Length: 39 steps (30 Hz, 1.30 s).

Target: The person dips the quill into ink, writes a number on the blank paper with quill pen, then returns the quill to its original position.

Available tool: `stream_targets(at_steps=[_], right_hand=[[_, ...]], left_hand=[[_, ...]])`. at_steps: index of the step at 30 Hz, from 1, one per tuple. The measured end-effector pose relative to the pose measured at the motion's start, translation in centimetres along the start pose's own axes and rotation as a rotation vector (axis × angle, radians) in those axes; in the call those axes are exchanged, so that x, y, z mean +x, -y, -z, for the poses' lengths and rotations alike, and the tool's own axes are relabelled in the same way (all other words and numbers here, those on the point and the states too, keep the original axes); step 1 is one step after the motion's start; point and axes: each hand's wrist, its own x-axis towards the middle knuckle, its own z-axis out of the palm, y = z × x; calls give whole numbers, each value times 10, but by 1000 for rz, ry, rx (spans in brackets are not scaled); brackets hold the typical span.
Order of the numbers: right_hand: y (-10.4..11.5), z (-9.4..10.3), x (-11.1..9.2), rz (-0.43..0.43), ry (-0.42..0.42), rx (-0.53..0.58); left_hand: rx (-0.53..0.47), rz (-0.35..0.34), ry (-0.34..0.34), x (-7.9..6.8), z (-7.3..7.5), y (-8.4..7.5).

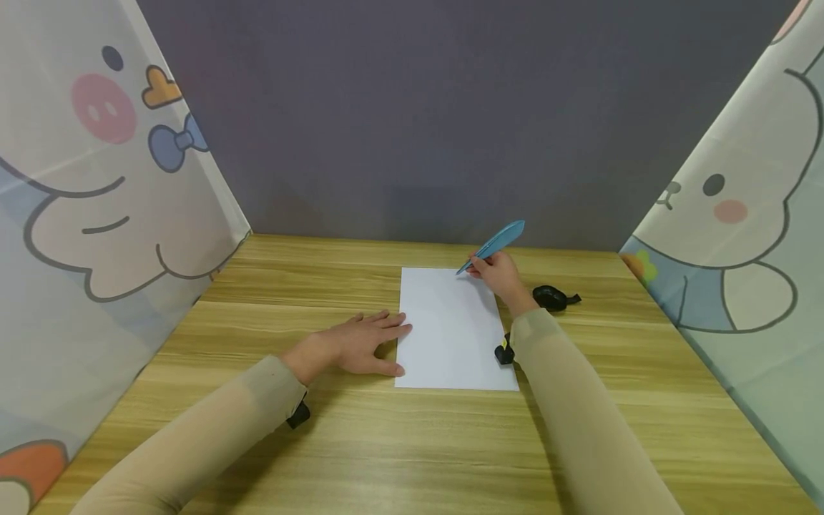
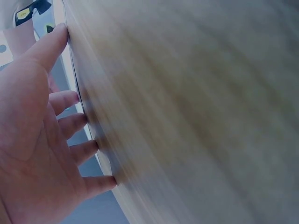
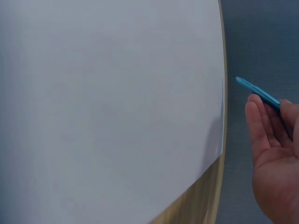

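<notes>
Your right grip (image 1: 498, 273): thumb and fingers pinch a blue pen (image 1: 502, 239) shaped like a feather. The plume end slants up and away to the right above that grip; the writing tip reaches out to its left, over the far part of a white sheet of paper (image 1: 450, 329), near the top edge. In the right-wrist view the tip shows against the dark gray panel (image 1: 438, 129), off the sheet.

Your left grip (image 1: 367, 343): flat, palm down, 5 fingers straight and spread, holding nothing. Thumb and nearest fingertips lie over the sheet's left edge; the rest of the palm is to the left of it, over the wood-grain tabletop (image 1: 347, 450). The sheet lies flat between your 2 grips, mostly below and left of the right grip.

Just right of the right grip, nearer you: a black rounded object (image 1: 550, 297) with a short tail pointing right. At the right cuff, behind that grip, a small black block (image 1: 505, 354) with a yellow mark overlaps the sheet's right edge. A black piece (image 1: 299, 413) sits under the left cuff, behind the left grip. Far out beyond either grip, 2 cartoon-printed cloths (image 1: 759, 365) flank the tabletop.
</notes>
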Motion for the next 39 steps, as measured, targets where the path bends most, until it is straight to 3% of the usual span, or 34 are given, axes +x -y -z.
stream_targets(at_steps=[39], right_hand=[[2, -3, 0, -25, -26, -134]], left_hand=[[-20, -9, -13, -2, -1, 0]])
